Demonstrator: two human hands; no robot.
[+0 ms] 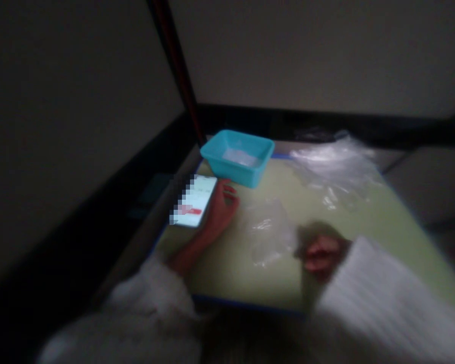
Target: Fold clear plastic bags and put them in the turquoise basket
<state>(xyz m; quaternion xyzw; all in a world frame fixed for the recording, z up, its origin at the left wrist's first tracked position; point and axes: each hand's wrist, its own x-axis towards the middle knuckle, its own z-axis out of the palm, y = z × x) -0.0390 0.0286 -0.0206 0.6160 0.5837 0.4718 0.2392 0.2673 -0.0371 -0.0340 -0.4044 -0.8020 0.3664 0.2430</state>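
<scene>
Left hand (223, 205) farther forward, fingers (229, 189) loosely bent and parted; right hand (322, 254) nearer, curled, blurred.

Plastic bag (271, 230): one, clear, glossy; lies spread on the yellowish tabletop (246, 283). Phone (199, 194): one, oblong; its lit, pale screen shows a red patch; it sits at the tabletop's left side.

Head-worn view, forward and down over table (231, 275)

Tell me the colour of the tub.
The tub is turquoise; the head view shows it best.
</scene>
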